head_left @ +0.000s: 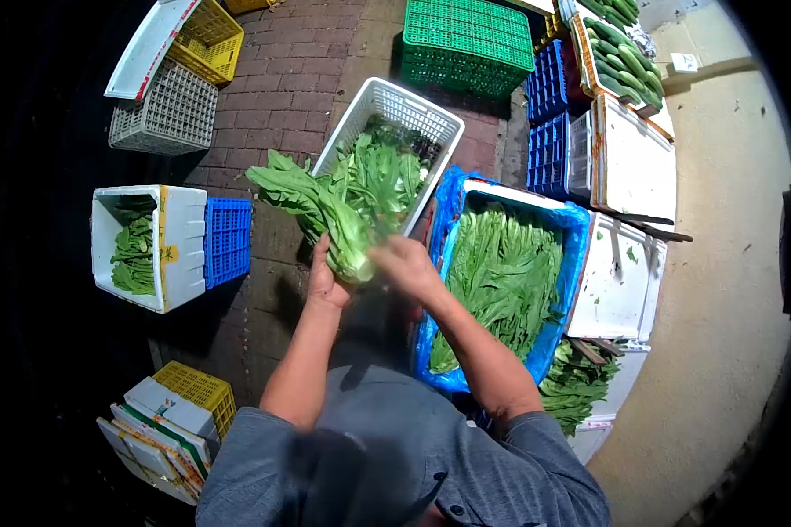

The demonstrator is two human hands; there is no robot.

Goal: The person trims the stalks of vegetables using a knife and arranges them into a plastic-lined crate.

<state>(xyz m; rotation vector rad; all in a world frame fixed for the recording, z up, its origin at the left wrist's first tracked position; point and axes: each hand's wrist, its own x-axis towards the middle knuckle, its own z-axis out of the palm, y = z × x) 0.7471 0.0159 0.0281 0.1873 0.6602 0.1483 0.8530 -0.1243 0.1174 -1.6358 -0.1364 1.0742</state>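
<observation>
My left hand (325,279) is closed around the lower part of a leafy green lettuce (332,220), which lies tilted with its leaves to the upper left and its pale stem end toward me. My right hand (406,265) is beside that stem end, its fingers smeared by motion; whether they grip anything is unclear. Beyond both hands, loose green leaves (382,171) lie in a white plastic crate (448,127). Close to my right forearm, long-leaved greens (505,272) fill a box lined with blue plastic (576,255).
On the left stands a white foam box (180,250) of greens against a blue crate (228,237). Stacked green crates (468,39) are ahead. Along the right wall (703,246) are foam boxes and cucumbers (624,66). A yellow crate (204,386) sits lower left on brick paving.
</observation>
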